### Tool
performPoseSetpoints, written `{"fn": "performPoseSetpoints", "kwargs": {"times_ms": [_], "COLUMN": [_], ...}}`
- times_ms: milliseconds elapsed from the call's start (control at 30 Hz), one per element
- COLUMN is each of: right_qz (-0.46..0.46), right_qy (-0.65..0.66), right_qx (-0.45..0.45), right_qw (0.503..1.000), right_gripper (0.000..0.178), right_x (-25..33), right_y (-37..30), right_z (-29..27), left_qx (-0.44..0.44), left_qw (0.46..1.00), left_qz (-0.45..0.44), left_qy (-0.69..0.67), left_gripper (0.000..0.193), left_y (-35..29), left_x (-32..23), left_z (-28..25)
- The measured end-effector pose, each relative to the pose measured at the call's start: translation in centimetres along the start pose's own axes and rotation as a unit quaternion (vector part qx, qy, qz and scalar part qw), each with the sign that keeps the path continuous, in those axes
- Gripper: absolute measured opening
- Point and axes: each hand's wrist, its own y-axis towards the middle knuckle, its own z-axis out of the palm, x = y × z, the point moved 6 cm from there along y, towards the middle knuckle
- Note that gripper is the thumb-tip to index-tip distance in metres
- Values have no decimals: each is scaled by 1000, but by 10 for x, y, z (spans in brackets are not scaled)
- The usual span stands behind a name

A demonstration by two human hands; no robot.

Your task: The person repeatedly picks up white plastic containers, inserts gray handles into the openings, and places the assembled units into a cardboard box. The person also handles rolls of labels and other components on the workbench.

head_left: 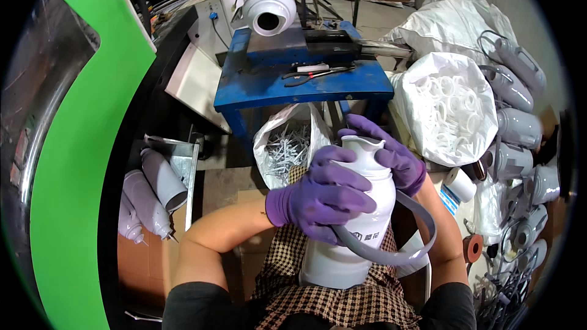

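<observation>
A light grey thermos jug body point(342, 260) stands on my lap, leaning a little away from me, with its spouted neck up. My left hand point(324, 192), in a purple glove, wraps round its upper left side, close to one end of the curved grey handle point(422, 241). On the far right of the neck, my right hand point(391, 153), also gloved in purple, grips the rim and shoulder by the spout point(364, 145). The handle loops out to the right; how it joins the jug is partly hidden behind my left fingers.
Ahead is a blue metal table point(263, 95) bearing pliers point(315, 74) and another jug body point(272, 6). Sacks of metal pins point(287, 146) and white plastic rings point(455, 101) flank it. Grey jug shells point(153, 189) lie in a box at left; several jugs point(520, 125) stack at right.
</observation>
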Motion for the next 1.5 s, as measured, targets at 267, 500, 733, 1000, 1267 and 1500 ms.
{"fn": "performPoseSetpoints", "kwargs": {"times_ms": [267,500,733,1000,1267,1500], "right_qz": [-250,-288,-199,-275,-394,-294], "right_qy": [268,-225,-328,-412,-442,-79], "right_qx": [-147,-118,-200,-264,-180,-237], "right_qw": [919,923,901,827,785,923], "right_gripper": [84,86,57,34,20,25], "right_x": [-9,21,50,49,53,39], "right_y": [-10,-47,-34,-43,-59,-36], "right_z": [-45,-13,-4,21,60,-30], "left_qx": [-248,-97,-149,-227,-154,-158], "left_qw": [745,615,577,593,556,530], "left_qz": [-392,-555,-514,-537,-453,-510], "left_qy": [-479,-552,-617,-555,-679,-659], "left_gripper": [61,95,76,68,84,76], "left_y": [-69,-57,-59,-76,-40,-76], "left_x": [99,110,106,110,112,126], "left_z": [6,42,64,61,78,91]}}
